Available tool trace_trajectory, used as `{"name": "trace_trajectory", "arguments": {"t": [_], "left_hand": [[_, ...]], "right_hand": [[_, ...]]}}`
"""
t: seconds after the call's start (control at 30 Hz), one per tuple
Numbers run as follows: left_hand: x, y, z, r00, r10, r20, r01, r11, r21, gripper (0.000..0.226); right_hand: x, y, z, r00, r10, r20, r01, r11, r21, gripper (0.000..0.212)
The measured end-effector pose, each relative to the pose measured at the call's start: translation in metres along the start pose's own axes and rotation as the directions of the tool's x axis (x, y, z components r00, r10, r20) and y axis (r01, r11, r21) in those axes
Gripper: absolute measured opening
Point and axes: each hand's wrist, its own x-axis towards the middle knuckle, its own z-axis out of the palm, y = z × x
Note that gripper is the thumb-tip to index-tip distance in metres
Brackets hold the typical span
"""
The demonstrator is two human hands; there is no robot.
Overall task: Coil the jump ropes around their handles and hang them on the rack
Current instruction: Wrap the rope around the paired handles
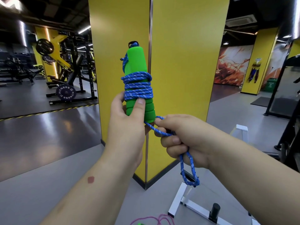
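Green handles (138, 82) are held upright in front of the yellow pillar (186, 62), w/ blue rope (138, 88) coiled tight round their middle. Left hand (128, 125) grips their lower part, thumb (140, 108) pressed just under the coils; right hand (183, 137) has fingers curled round the rope's free end, a loop dangling below it. White rack frame (181, 202) & a pink rope (152, 220) sit on the floor below.

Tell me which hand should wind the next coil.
Probably right: the right hand already grips the loose blue braided rope, while the left hand steadies the green foam handles.
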Motion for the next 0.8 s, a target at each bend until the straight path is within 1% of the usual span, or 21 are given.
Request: {"name": "trace_trajectory", "arguments": {"t": [0.1,0.17,0.23,0.27,0.33,0.4,0.47,0.53,0.6,0.63,0.73,0.8], "left_hand": [[-0.003,-0.003,-0.002,0.998,0.065,0.017,-0.067,0.994,0.082,0.032],[-0.003,-0.006,-0.006,0.992,0.117,0.042,-0.122,0.976,0.177,0.035],[-0.003,-0.011,-0.012,0.982,0.17,0.085,-0.188,0.93,0.314,0.039],[-0.004,-0.011,-0.015,0.978,0.181,0.106,-0.207,0.908,0.364,0.04],[-0.007,-0.013,-0.018,0.976,0.178,0.128,-0.216,0.878,0.427,0.041],[-0.008,-0.015,-0.02,0.975,0.174,0.141,-0.222,0.843,0.49,0.042],[-0.007,-0.018,-0.023,0.977,0.148,0.155,-0.209,0.823,0.528,0.041],[-0.006,-0.021,-0.027,0.98,0.111,0.166,-0.186,0.812,0.554,0.04],[-0.008,-0.022,-0.028,0.979,0.104,0.174,-0.186,0.802,0.567,0.039],[-0.008,-0.022,-0.028,0.977,0.112,0.179,-0.197,0.795,0.574,0.038],[-0.007,-0.019,-0.028,0.97,0.142,0.199,-0.235,0.761,0.604,0.04],[-0.006,-0.016,-0.031,0.963,0.162,0.217,-0.264,0.741,0.618,0.041]], "right_hand": [[0.001,-0.003,-0.001,0.989,0.131,0.065,-0.142,0.962,0.232,0.027],[0.002,-0.007,-0.004,0.985,0.159,0.063,-0.17,0.934,0.313,0.026],[0.001,-0.014,-0.008,0.99,0.14,0.032,-0.141,0.914,0.38,0.015],[0.001,-0.017,-0.01,0.991,0.132,0.027,-0.131,0.904,0.408,0.013],[-0.001,-0.025,-0.014,0.991,0.123,0.045,-0.131,0.893,0.43,0.016],[-0.003,-0.033,-0.018,0.993,0.113,0.042,-0.12,0.891,0.437,0.023],[-0.004,-0.043,-0.024,0.995,0.095,-0.006,-0.081,0.88,0.468,0.027],[-0.004,-0.052,-0.028,0.996,0.067,-0.063,-0.028,0.874,0.484,0.025],[-0.004,-0.057,-0.031,0.993,0.034,-0.113,0.021,0.894,0.447,0.024],[-0.003,-0.057,-0.032,0.989,0.011,-0.15,0.049,0.917,0.395,0.024],[0.001,-0.054,-0.031,0.95,-0.137,-0.28,0.181,0.974,0.139,0.02],[0.002,-0.053,-0.032,0.923,-0.229,-0.309,0.236,0.972,-0.013,0.014]]}}
